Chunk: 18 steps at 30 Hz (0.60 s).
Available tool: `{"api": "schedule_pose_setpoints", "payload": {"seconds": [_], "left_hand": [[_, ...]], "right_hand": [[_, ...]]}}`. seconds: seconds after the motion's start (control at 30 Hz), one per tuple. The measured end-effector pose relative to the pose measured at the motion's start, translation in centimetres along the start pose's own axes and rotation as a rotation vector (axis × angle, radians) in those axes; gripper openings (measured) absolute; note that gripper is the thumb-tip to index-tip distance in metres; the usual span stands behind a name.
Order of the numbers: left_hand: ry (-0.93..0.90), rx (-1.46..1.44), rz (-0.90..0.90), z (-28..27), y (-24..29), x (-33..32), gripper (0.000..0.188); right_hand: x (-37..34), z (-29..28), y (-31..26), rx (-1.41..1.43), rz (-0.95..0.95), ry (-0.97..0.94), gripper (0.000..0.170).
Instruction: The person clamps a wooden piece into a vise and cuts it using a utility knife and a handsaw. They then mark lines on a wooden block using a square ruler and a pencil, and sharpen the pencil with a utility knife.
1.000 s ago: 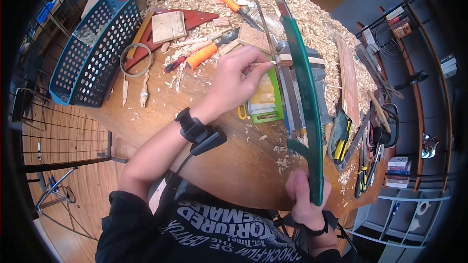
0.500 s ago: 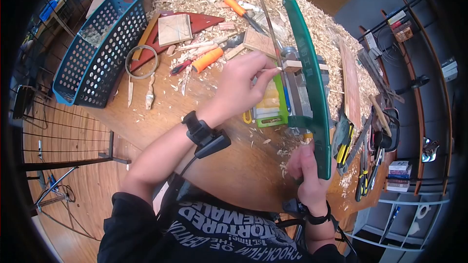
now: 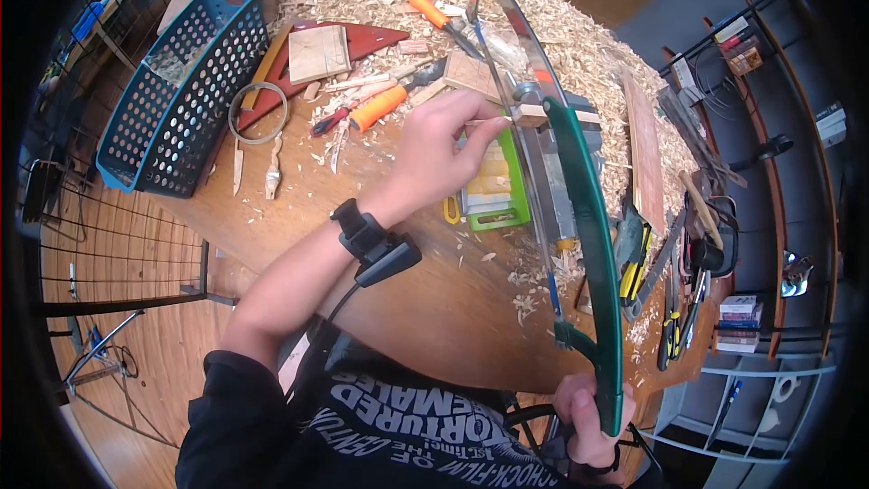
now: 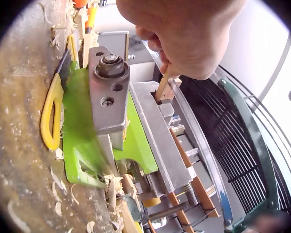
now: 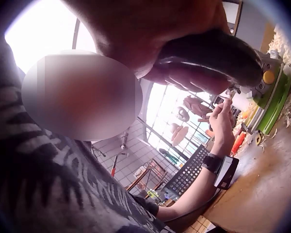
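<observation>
My right hand [image 3: 584,417] grips the handle end of a green-framed hacksaw [image 3: 593,208], down near my body. The saw's thin blade runs forward beside a grey metal vise [image 4: 155,131] and crosses a small wooden strip [image 3: 529,116] held in it. With thumb and fingertips my left hand [image 3: 439,149] pinches the strip's near end, on the left side of the blade. In the left wrist view the strip [image 4: 163,87] stands out of the vise under my fingers. Beneath the vise lies a bright green base [image 4: 77,126].
Wood shavings [image 3: 597,45] cover the back of the table. Orange-handled tools [image 3: 378,109], a wooden square [image 3: 319,54] and a tape ring [image 3: 259,113] lie left, beside a blue perforated basket [image 3: 181,91]. Yellow-black pliers [image 3: 635,263] and other tools lie right.
The right hand and saw moved forward, then drew back toward my body, now further back than at first. The left hand stays at the strip, its pinch unchanged.
</observation>
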<state>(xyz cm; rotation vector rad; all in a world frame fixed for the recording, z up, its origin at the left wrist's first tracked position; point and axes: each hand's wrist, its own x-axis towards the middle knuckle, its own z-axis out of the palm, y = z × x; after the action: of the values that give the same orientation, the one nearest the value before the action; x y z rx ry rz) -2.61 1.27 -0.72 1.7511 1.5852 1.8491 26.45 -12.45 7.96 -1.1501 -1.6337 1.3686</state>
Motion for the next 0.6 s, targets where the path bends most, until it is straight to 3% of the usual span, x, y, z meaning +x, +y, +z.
{"api": "schedule_pose_setpoints", "payload": {"seconds": [0.13, 0.23, 0.27, 0.33, 0.6], "left_hand": [[-0.024, -0.024, -0.017, 0.2, -0.5, -0.1, 0.010], [-0.034, -0.056, -0.058, 0.2, -0.5, -0.3, 0.010], [-0.028, -0.052, -0.057, 0.2, -0.4, -0.3, 0.011], [-0.025, -0.050, -0.054, 0.3, -0.4, -0.3, 0.011], [-0.035, -0.048, -0.093, 0.0, -0.4, -0.4, 0.011]], "right_hand": [[0.1, -0.2, 0.1, 0.092, 0.012, -0.027, 0.030], [1.1, 0.0, -0.8, -0.245, 0.029, -0.154, 0.037], [1.3, 0.1, 0.6, -0.327, -0.053, -0.119, 0.041], [2.3, -0.2, 1.3, -0.349, -0.052, -0.190, 0.012], [6.3, 2.0, 2.3, -0.341, -0.128, -0.182, 0.016]]}}
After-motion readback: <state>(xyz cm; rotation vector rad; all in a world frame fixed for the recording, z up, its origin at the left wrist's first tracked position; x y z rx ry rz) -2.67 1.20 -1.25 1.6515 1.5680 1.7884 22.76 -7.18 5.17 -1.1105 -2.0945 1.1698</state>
